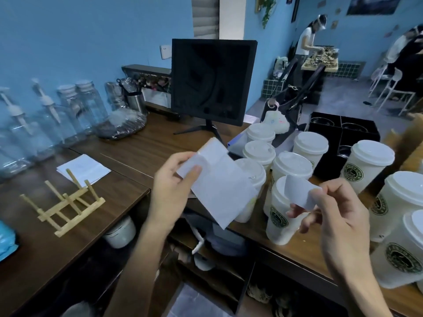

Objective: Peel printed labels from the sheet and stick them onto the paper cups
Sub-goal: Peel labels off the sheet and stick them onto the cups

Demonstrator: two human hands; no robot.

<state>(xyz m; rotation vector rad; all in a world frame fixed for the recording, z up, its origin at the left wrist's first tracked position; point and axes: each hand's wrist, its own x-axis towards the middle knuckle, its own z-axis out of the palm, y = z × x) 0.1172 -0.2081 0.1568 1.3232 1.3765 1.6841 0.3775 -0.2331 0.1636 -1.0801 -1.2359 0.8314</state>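
Dark brown wooden counter (128, 154) holding white lidded paper cups (368, 165), a black monitor (212, 81), and a light wooden rack (66, 202).

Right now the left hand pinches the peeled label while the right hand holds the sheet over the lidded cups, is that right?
No, the hands are swapped. In the head view the right hand pinches the peeled label, and the left hand holds the sheet over the lidded cups.

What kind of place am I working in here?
Most likely a café or drinks counter. Lidded paper cups with a round green logo crowd the wooden counter, a black screen stands on it like a till display, and pump bottles line the blue wall.
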